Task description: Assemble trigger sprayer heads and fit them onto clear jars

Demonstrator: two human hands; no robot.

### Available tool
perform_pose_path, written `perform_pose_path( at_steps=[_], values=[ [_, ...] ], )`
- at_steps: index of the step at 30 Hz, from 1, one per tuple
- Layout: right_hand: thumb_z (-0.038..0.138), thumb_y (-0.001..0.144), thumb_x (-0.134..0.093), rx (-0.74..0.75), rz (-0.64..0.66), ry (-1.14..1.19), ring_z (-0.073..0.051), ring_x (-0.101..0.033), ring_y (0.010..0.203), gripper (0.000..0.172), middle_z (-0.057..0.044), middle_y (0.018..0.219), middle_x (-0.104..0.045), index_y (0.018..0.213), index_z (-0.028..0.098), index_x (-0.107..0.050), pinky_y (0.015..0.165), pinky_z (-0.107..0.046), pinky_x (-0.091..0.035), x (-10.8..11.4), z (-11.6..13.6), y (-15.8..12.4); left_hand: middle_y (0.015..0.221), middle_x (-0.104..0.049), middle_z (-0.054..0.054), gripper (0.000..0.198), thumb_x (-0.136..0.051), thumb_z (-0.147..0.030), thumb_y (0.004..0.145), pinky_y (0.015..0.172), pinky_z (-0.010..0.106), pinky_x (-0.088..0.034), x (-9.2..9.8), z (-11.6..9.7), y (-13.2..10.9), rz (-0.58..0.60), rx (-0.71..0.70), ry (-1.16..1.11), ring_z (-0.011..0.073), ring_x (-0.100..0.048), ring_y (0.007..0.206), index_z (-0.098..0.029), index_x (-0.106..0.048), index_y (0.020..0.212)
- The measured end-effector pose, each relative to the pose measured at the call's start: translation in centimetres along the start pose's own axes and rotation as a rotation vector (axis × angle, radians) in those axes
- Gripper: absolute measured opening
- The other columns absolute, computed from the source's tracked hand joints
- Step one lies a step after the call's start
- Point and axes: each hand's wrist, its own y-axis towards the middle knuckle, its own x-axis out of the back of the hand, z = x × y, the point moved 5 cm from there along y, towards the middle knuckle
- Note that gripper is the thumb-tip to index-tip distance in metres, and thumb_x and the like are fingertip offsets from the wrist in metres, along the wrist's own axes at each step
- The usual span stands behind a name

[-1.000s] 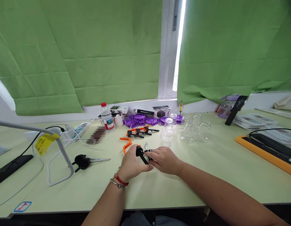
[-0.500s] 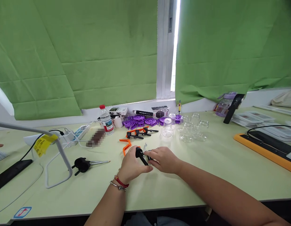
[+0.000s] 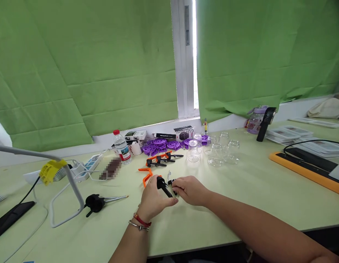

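Observation:
My left hand (image 3: 153, 197) is closed around a black plastic clamp part (image 3: 164, 187) with a rounded head and a straight shaft, thumb along its lower end. Right beside it, my right hand (image 3: 189, 189) has its fingers pinched together at a small black piece (image 3: 171, 182), partly hidden by the fingertips. Thin silver screws (image 3: 168, 176) lie just beyond the two hands. An orange bent bracket (image 3: 147, 179) rests behind my left hand. Farther back sit several orange-and-black clamps (image 3: 156, 163) in a row.
Clear glass cups (image 3: 215, 155) stand upside down at the back, near purple plastic discs (image 3: 160, 143). A water bottle (image 3: 122, 148), a black holder with screwdrivers (image 3: 95, 203) and a grey lamp arm (image 3: 73, 186) are to the left. An orange-edged device (image 3: 303, 171) lies right.
The view has turned slightly right and tilted up. My right fingers have curled tighter by the small black piece. My left hand keeps its hold on the black clamp part.

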Motion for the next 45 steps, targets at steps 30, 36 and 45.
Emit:
perform_pose_path(
  at_steps=[30, 36, 45],
  values=[
    [0.044, 0.081, -0.055, -0.453, 0.070, 0.908, -0.009, -0.047, 0.051, 0.031, -0.001, 0.063, -0.061, 0.070, 0.015, -0.057, 0.051, -0.023, -0.038, -1.9, -1.7, 0.5, 0.146, -0.031, 0.020, 0.119, -0.076, -0.058, 0.055, 0.105, 0.058, -0.022, 0.6, -1.4, -1.2, -0.392, -0.275, 0.208, 0.0393, -0.028, 0.135, -0.019, -0.009, 0.145],
    [0.031, 0.096, -0.036, -0.478, -0.177, -0.226, -0.014, -0.058, 0.072, 0.032, -0.005, 0.078, -0.065, 0.082, 0.017, -0.060, 0.064, -0.024, -0.040, 3.2, -7.0, 3.9, 0.135, -0.041, 0.017, 0.076, -0.063, -0.039, 0.078, 0.102, 0.052, -0.035, 0.5, -0.5, -1.0, -0.469, -0.276, 0.089, 0.0321, -0.039, 0.127, -0.018, -0.024, 0.139],
    [0.010, 0.090, -0.044, -0.642, -0.068, -0.410, -0.020, -0.065, 0.081, 0.021, -0.015, 0.093, -0.066, 0.093, 0.009, -0.065, 0.065, -0.026, -0.042, 0.4, -13.0, 6.4, 0.125, -0.049, 0.015, 0.058, -0.060, -0.031, 0.080, 0.099, 0.052, -0.040, 0.0, -0.1, -1.0, -0.429, -0.309, 0.107, 0.0296, -0.046, 0.118, -0.017, -0.035, 0.130]
  ],
)
